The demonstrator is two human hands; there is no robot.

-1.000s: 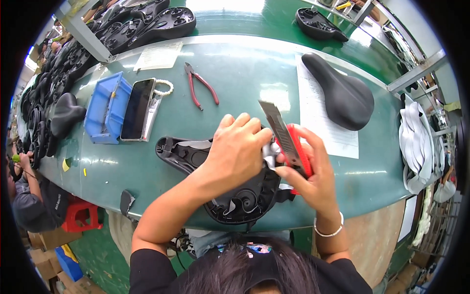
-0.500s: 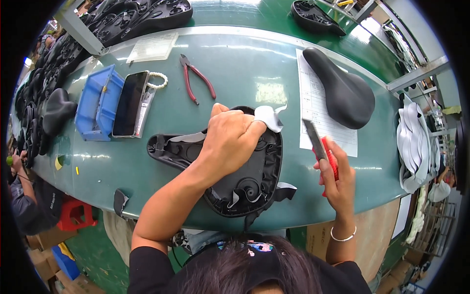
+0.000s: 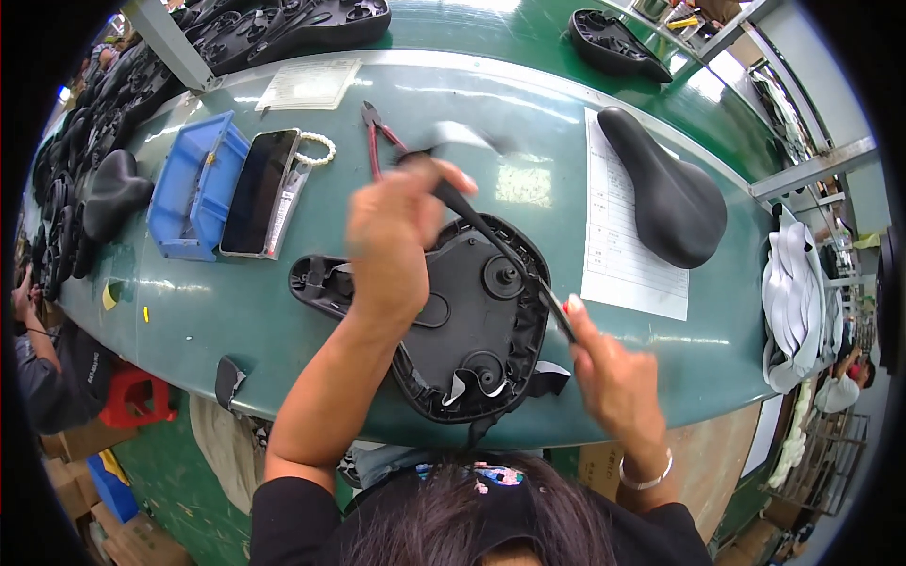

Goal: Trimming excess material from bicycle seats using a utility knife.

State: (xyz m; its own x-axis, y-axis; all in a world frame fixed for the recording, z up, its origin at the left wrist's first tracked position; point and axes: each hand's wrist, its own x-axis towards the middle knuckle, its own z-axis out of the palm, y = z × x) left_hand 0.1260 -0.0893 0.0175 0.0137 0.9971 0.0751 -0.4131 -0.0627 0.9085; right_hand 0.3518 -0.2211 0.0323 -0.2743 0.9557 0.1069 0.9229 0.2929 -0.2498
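An upside-down black bicycle saddle [image 3: 444,330] lies before me, its underside showing and its nose to the left. My left hand [image 3: 392,241], blurred by motion, grips a dark strip of cover material [image 3: 486,231] stretched taut from the saddle's far right rim. The strip's white-backed end [image 3: 462,135] flies loose beyond the fist. In my right hand [image 3: 618,387], closed, is a red-handled utility knife [image 3: 557,311], its blade at that rim where the strip leaves the saddle. A loose piece of trim [image 3: 547,379] hangs off the near right rim.
Red-handled pliers [image 3: 376,141] lie beyond my left hand. Left of them are a phone [image 3: 260,193] and a blue bin [image 3: 162,222]. A finished saddle [image 3: 670,198] rests on a paper sheet [image 3: 618,283] at right. White strips [image 3: 791,297] hang at the right edge; saddle shells [image 3: 255,42] are heaped far left.
My left hand has moved up and left, pulling the strip out long. The knife has come down and left onto the saddle's rim.
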